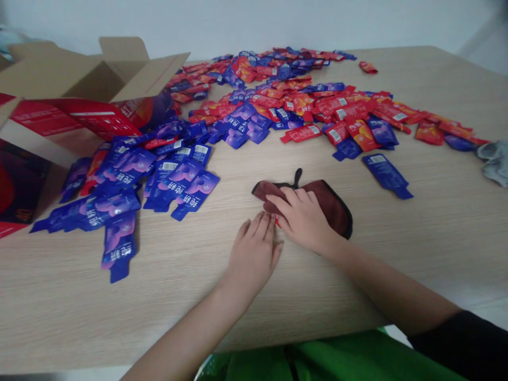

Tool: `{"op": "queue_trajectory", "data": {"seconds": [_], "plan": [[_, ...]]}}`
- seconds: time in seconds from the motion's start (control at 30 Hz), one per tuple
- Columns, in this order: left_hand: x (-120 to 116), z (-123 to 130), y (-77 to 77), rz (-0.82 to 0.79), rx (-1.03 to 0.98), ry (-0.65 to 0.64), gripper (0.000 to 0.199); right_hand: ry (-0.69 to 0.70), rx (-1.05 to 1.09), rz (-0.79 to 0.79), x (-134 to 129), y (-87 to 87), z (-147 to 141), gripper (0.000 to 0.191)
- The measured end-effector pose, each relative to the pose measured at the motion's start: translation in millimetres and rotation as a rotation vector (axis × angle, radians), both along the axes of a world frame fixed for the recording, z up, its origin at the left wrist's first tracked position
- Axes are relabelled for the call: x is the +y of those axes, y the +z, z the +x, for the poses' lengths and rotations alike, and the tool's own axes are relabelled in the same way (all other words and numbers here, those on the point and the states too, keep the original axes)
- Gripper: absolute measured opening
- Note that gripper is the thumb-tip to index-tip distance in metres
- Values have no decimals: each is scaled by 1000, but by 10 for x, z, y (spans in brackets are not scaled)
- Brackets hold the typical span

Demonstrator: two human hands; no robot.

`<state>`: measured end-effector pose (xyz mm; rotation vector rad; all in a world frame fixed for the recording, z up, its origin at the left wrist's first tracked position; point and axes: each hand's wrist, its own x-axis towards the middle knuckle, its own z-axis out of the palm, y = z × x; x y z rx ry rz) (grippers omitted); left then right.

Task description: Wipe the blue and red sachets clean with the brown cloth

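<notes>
A brown cloth [333, 206] with black edging and a small black hanging loop lies bunched on the table, partly folded. My right hand [307, 217] grips and presses it from above, fingers curled into the fabric. Just left of it, my left hand [254, 251] rests with its fingers stretched flat and the thumb apart. Those fingertips touch the edge of a red sachet [278, 221], of which only a sliver shows between the hands; the cloth and fingers cover the remainder.
Blue sachets [119, 243] lie in overlapping piles at the left. Mixed red sachets [329, 106] and blue ones spread across the back. One blue sachet [387, 174] lies apart at right. An open carton [99, 108] stands at left; grey fabric [496, 161] sits at the right edge.
</notes>
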<state>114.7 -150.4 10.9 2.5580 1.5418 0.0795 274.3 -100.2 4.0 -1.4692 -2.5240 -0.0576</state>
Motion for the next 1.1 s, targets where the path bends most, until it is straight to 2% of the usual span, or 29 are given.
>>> {"op": "queue_trajectory", "data": {"seconds": [0.13,0.23,0.3,0.4,0.47,0.57,0.67,0.77,0.87,0.93,1.0,1.1], "plan": [[13,-24,15,-6,-12,-14,54,-174,24,3,73,-59,499,45],[10,-8,11,-14,-17,-1,54,-179,106,-27,146,6,720,43],[4,10,2,-11,-22,8,55,-157,199,-20,167,97,665,41],[-7,31,-8,7,-28,20,53,-71,313,8,120,209,325,43],[-12,36,-10,10,-22,25,49,40,275,-33,52,208,52,44],[-11,27,-10,-7,-8,18,43,93,120,-47,-26,108,-183,43],[-7,9,-10,-3,-16,13,48,36,47,-31,-23,2,-87,43],[-6,-3,-7,3,-31,12,54,-76,52,-9,43,-58,255,42],[-8,0,-1,-10,-33,9,54,-148,118,-6,134,-60,607,42],[-9,7,0,-16,-26,14,55,-157,199,-30,184,-7,708,40],[-8,15,-2,-15,-25,18,55,-151,344,-42,195,84,636,41],[-7,25,-7,3,-41,19,54,-94,563,-19,123,201,260,46]]}}
